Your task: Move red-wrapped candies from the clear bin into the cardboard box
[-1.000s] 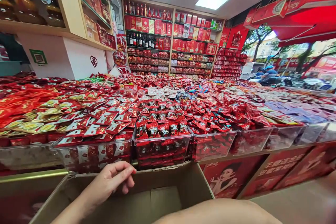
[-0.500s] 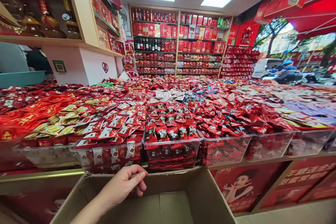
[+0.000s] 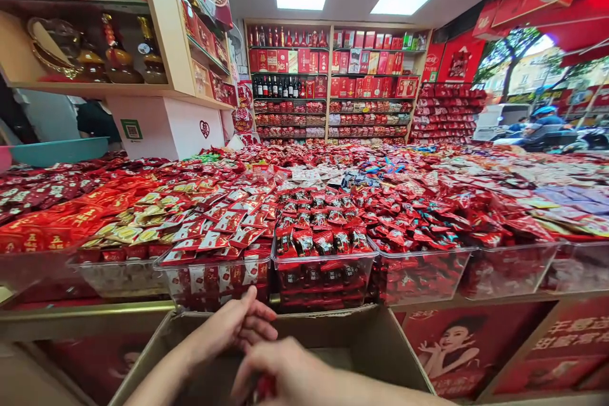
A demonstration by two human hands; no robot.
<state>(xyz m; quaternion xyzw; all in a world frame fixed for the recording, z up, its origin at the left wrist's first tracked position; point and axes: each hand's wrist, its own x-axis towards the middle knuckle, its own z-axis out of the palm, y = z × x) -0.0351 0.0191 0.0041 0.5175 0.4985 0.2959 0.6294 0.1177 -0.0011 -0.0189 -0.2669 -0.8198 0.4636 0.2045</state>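
- I note the view has slid since half a second ago: the display counter and its clear bins sit further right in frame, and the wall shelf at the back has dropped lower.
- The cardboard box is open-topped and directly below the counter edge, as before; its near side is cut off by the bottom of the frame, and its floor is now mostly covered by the two hands.
- The clear bin of dark-and-red packets stands just behind the box's far wall, with the bin of red-and-white packets touching it on the left.
- The right hand is new: half a second ago it was out of view; now it sits low over the box, knuckles up, fingers curled downward. It is blurred.
- The left hand stays over the box's far-left part, now with its thumb raised and fingers bent toward the right hand, the two nearly touching. I see nothing held in it.
- A small red item shows beneath the right hand's fingers. I cannot tell whether the fingers grip it or merely cover it, nor what it is; it is half hidden and smeared.
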